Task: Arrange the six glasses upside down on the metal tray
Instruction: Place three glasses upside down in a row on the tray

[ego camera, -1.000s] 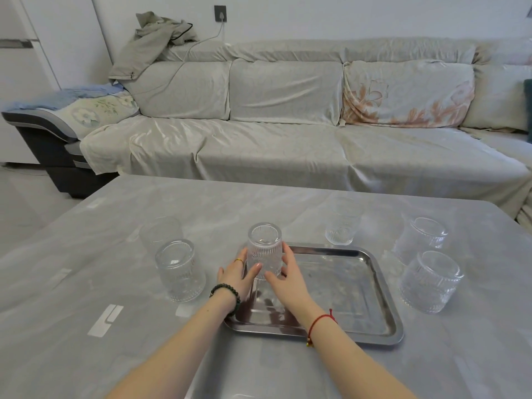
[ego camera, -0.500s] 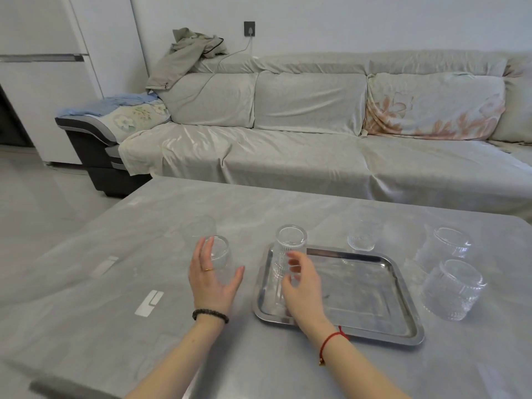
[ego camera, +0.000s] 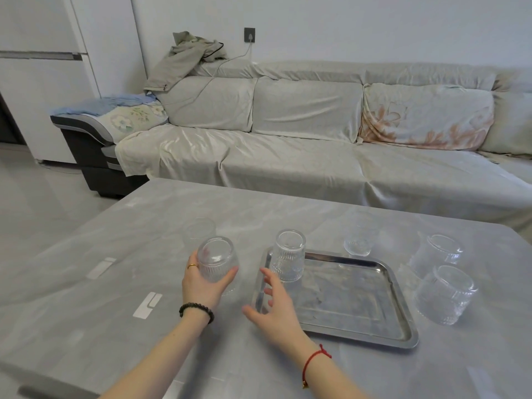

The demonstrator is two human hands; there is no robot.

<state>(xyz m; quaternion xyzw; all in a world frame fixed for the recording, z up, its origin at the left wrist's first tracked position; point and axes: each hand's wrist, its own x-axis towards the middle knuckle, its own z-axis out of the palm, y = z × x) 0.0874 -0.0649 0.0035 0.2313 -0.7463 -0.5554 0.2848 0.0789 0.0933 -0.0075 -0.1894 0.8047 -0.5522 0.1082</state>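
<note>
1. Grey marbled surface [ego camera: 161,226] in front of a covered sofa [ego camera: 288,156] carries everything: a metal tray [ego camera: 403,338] sits right of centre with one glass [ego camera: 288,256] already inverted in its far-left corner.
2. Second glass [ego camera: 216,263] is in the left hand [ego camera: 205,283], just left of the tray. Fingers and thumb wrap its ribbed wall from the near side. Its long axis is tipped off vertical, thick base up and leaning toward the camera, mouth toward the surface; whether the rim touches the surface I cannot tell.
3. From this glass the tray lies to the right, and the free tray floor in front of the placed glass looks like the nearest landing spot. The move is a short carry rightward over the tray lip, then straightening the axis so the rim lands flat.
4. Right hand [ego camera: 276,306] hovers over the tray's left edge, fingers spread wide and holding nothing, placed to steady the incoming glass.
5. Farther out, a third glass [ego camera: 198,231] stands beyond the left hand, a fourth glass [ego camera: 358,237] beyond the tray's far edge, and two more glasses [ego camera: 443,280] right of the tray, nearer the right hand.
</note>
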